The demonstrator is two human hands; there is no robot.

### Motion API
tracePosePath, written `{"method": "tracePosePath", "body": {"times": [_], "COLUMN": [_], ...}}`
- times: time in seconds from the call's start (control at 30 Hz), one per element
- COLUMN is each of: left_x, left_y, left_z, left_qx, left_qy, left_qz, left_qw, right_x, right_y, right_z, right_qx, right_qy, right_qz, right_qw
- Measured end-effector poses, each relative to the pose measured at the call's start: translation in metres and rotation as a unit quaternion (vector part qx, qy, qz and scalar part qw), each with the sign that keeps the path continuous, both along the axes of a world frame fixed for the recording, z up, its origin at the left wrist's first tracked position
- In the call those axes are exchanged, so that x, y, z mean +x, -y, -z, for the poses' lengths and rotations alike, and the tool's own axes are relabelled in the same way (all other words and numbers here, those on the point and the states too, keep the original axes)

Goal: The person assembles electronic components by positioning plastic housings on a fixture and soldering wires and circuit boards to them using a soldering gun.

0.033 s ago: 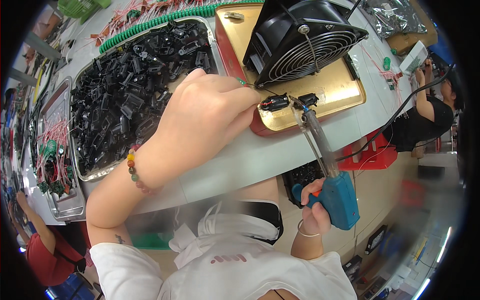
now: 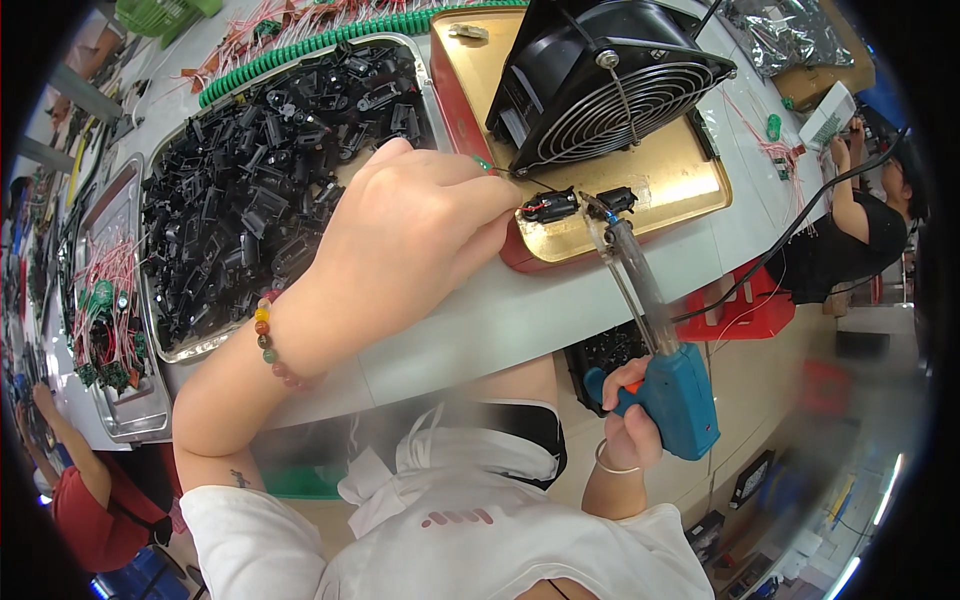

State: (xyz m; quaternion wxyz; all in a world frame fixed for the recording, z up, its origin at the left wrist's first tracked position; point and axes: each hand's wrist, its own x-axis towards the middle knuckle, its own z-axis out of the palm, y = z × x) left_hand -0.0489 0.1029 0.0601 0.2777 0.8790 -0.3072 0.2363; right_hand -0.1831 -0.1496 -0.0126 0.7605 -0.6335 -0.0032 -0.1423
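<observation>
My left hand (image 2: 410,220) reaches over the front of a gold-topped tin box (image 2: 660,205), its fingers pinched on a thin wire. That wire runs to a small black plastic housing (image 2: 550,206) on the box; a green bit (image 2: 482,162) shows beside the knuckles. My fingertips are partly hidden. Beside that housing lies a second black housing (image 2: 615,199). In my right hand (image 2: 632,425) is a blue soldering gun (image 2: 680,400), fingers around its grip and trigger. Its barrel points up, with the tip at the gap between the two housings.
Behind the housings a black fan (image 2: 610,95) with a wire guard stands on the box. A metal tray (image 2: 165,352) heaped with black housings is at left, near another tray (image 2: 130,420) of wired green boards. A black cable (image 2: 770,250) hangs at right. Other people sit on both sides.
</observation>
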Motion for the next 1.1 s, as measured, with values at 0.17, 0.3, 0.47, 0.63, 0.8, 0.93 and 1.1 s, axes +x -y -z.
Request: {"method": "tracePosePath", "body": {"times": [0.17, 0.3, 0.47, 0.63, 0.8, 0.93, 1.1], "left_x": [0.000, 0.001, 0.001, 0.001, 0.001, 0.001, 0.002], "left_y": [0.000, -0.001, 0.000, 0.000, 0.000, -0.001, -0.001], "left_z": [0.000, 0.000, 0.000, -0.001, 0.000, -0.001, -0.001], "left_qx": [0.004, -0.005, -0.023, -0.033, -0.034, -0.030, -0.023], "left_qy": [0.000, -0.003, -0.003, 0.012, 0.014, 0.010, 0.001], "left_qz": [0.000, 0.002, 0.003, 0.001, -0.001, -0.004, 0.001], "left_qw": [1.000, 1.000, 1.000, 0.999, 0.999, 0.999, 1.000], "right_x": [0.003, 0.004, 0.000, 0.009, 0.010, 0.010, 0.001], "right_y": [0.003, 0.008, 0.004, -0.002, -0.007, -0.004, 0.009], "right_z": [0.001, 0.005, 0.004, 0.007, 0.002, 0.005, 0.014], "right_qx": [0.006, -0.028, 0.144, -0.168, -0.204, -0.235, -0.060], "right_qy": [0.030, 0.037, -0.057, -0.059, -0.032, -0.004, -0.047], "right_qz": [-0.029, -0.032, 0.024, 0.108, 0.115, 0.104, 0.069], "right_qw": [0.999, 0.998, 0.988, 0.978, 0.972, 0.966, 0.995]}}
